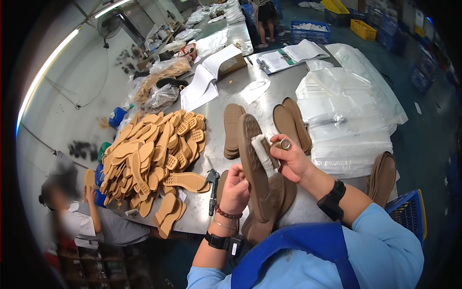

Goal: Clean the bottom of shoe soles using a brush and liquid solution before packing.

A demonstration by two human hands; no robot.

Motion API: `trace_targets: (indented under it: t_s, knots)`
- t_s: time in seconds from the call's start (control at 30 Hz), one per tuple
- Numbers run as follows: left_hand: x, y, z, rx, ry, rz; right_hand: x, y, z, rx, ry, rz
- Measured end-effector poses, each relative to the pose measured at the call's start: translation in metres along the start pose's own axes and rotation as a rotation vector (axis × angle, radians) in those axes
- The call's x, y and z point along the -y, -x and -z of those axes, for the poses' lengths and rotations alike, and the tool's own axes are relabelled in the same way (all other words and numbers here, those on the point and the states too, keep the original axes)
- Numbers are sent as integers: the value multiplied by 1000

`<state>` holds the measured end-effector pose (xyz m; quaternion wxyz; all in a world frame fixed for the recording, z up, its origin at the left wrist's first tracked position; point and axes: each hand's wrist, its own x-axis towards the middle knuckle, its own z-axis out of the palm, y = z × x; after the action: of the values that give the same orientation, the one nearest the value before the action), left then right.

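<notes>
Upright in front of me, a long brown shoe sole (pixel 251 164) is pinched at its left edge by my closed left hand (pixel 236 190). My right hand (pixel 292 161) is closed round a white cloth roll (pixel 263 153), which rests against the sole's right side. A round, metal-rimmed end (pixel 286 144) pokes out by the right thumb; whether it belongs to the same tool I cannot tell. Below the held sole, more brown soles (pixel 284 192) lie near the table edge, partly covered by it. Behind it stands a stack of brown soles (pixel 233 130).
A big heap of tan soles (pixel 149 154) covers the left of the metal table. An air blow gun (pixel 212 188) lies beside it. More brown soles (pixel 292 123) and stacked clear plastic bags (pixel 344 120) are to the right. A co-worker (pixel 91 216) sits at the left.
</notes>
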<state>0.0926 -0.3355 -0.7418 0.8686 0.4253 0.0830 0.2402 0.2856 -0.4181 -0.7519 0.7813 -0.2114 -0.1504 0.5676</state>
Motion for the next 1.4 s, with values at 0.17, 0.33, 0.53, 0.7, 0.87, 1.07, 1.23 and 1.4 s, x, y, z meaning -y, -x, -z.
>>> trace_targets:
  t_s: [0.17, 0.33, 0.53, 0.7, 0.87, 1.07, 1.23, 1.4]
  knots:
    - [-4, -1, -19, -46, -60, -16, -5, 22, -13, 16, 248, 59]
    - [5, 6, -33, -81, -225, -110, -2, 35, -33, 47, 1224, 594]
    - [-9, 14, -35, -59, -256, -3, 30, 17, -69, 189, 1477, 769]
    - [-13, 19, -34, -79, -326, -36, 28, 24, -87, 82, 1481, 774]
    - [-22, 32, -30, -46, -231, -63, 18, 22, -97, 82, 1277, 751]
    - [-19, 43, -11, -23, -128, -129, 22, -4, -56, -55, 647, 175]
    - [-27, 34, -13, -32, -89, 29, 12, 21, -83, -26, 1139, 289]
    - [-22, 30, -25, -43, -311, -85, 8, 36, -99, 67, 1382, 550]
